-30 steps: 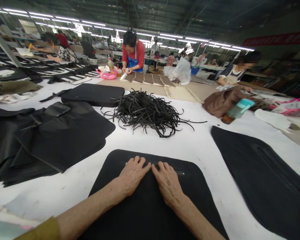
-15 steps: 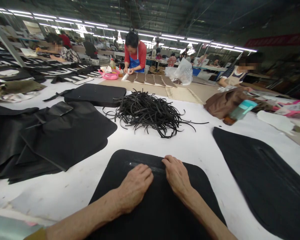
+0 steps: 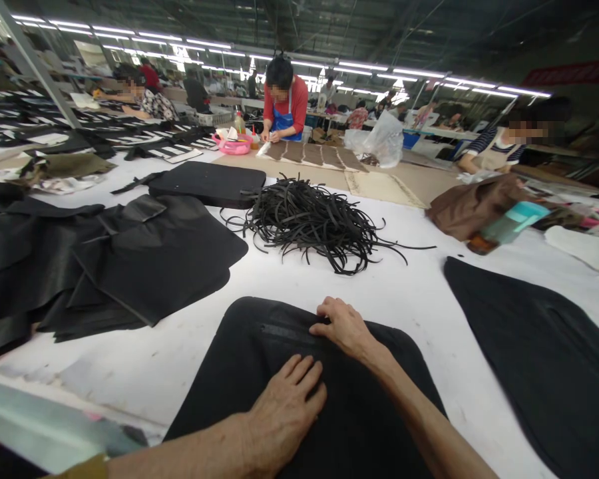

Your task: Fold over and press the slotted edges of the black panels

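A black panel with rounded corners [image 3: 214, 386], leather-like or fabric, lies in front of me on the white tabletop. My left hand [image 3: 292, 402] rests palm down on its middle, fingers spread and holding nothing. At the panel's far edge is my right hand [image 3: 343, 326], its fingers curled over the rim and its thumb on the upper face, gripping the edge. A long pressed strip or slot [image 3: 284, 332] runs along the panel near that edge, left of the right thumb. Faint creases show in the surface there.
Beyond the panel lies a heap of thin black strips [image 3: 314, 223], with a thick black stack [image 3: 207, 183] behind it. Loose black sheets [image 3: 154, 266] spread at left. Another black panel [image 3: 539, 346] lies at right, near a teal-lidded bottle [image 3: 509, 226]. A co-worker in red [image 3: 284, 100] stands across.
My left hand has slid back toward me and its fingers have spread. The right hand remains at the far edge, its thumb now further from its fingers. The view has shifted slightly left.
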A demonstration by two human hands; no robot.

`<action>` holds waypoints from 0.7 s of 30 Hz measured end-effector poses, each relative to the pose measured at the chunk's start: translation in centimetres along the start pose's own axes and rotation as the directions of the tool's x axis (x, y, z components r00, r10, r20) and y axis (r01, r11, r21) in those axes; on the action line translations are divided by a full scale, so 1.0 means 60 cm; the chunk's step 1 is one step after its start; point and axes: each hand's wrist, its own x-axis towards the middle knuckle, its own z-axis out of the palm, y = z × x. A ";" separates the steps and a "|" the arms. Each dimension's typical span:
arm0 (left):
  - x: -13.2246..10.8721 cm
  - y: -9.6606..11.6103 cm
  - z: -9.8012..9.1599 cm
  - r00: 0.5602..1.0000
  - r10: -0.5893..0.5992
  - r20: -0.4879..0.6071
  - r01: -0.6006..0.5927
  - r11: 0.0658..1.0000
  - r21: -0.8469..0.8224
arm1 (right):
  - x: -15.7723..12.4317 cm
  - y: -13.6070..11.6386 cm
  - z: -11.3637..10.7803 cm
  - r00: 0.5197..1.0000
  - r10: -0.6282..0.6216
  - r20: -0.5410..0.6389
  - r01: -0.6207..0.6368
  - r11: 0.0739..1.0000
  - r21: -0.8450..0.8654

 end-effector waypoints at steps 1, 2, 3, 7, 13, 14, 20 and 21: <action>0.004 -0.001 -0.007 1.000 0.011 0.007 -0.011 1.000 -0.007 | -0.004 0.003 -0.002 1.000 -0.001 0.006 0.001 1.000 0.000; 0.009 -0.004 -0.016 0.999 0.038 0.010 -0.038 0.999 -0.018 | -0.008 0.005 -0.005 1.000 0.001 0.007 -0.001 1.000 -0.005; 0.014 -0.009 -0.024 0.997 0.080 0.011 -0.079 0.996 -0.031 | -0.013 0.005 -0.007 1.000 0.003 0.005 -0.003 1.000 -0.013; 0.034 -0.037 -0.040 0.969 0.245 -0.012 -0.245 0.965 -0.089 | -0.032 -0.002 -0.015 0.998 0.008 -0.058 -0.013 0.997 -0.076; 0.037 -0.054 -0.024 0.981 0.195 -0.018 -0.196 0.972 -0.134 | -0.045 -0.003 -0.040 0.925 -0.009 -0.381 -0.101 0.958 -0.268; 0.036 -0.052 -0.024 0.981 0.192 -0.008 -0.191 0.972 -0.138 | -0.048 -0.002 -0.047 0.906 -0.050 -0.421 -0.094 0.945 -0.314; 0.045 -0.027 -0.047 0.996 0.067 -0.053 -0.076 0.975 -0.209 | -0.070 -0.007 -0.093 0.893 -0.317 -0.319 0.128 0.859 -0.495; 0.053 -0.023 -0.052 0.996 -0.009 -0.085 -0.011 0.972 -0.236 | -0.073 -0.008 -0.098 0.896 -0.328 -0.299 0.147 0.856 -0.496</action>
